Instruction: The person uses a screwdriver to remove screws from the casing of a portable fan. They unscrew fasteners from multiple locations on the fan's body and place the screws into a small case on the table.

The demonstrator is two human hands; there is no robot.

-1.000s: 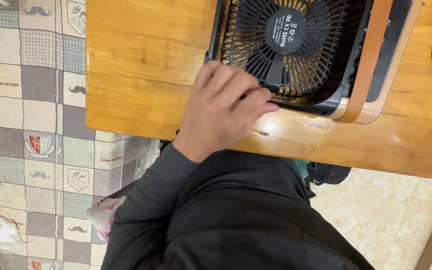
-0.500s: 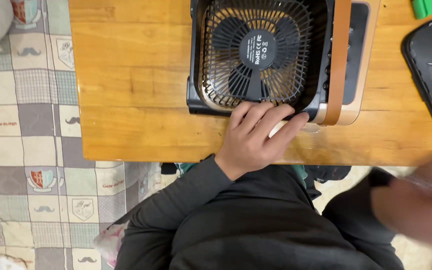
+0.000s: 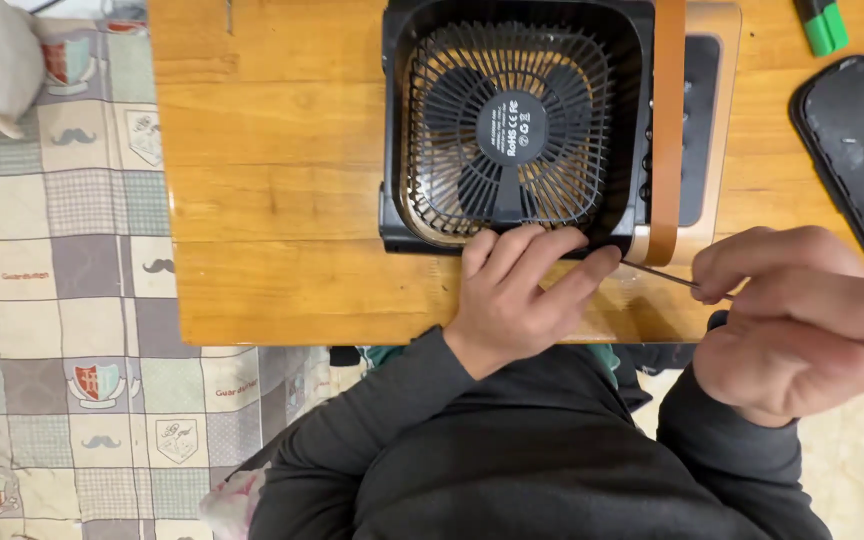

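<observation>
A patchwork quilt (image 3: pixel 62 300) covers the floor left of the wooden table (image 3: pixel 272 160). On the table lies a square black fan (image 3: pixel 517 125) with a round ribbed grille and a tan strap. Right of the fan sits a glossy black case (image 3: pixel 857 150). The left hand (image 3: pixel 522 290) presses, fingers spread, on the fan's near edge. The right hand (image 3: pixel 797 320) pinches a thin metal rod (image 3: pixel 667 278) pointing at the fan's corner.

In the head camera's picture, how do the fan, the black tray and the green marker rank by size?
1. Fan, clearly largest.
2. Black tray, partly cut off by the frame edge.
3. Green marker, smallest, also cut off at the top.
</observation>
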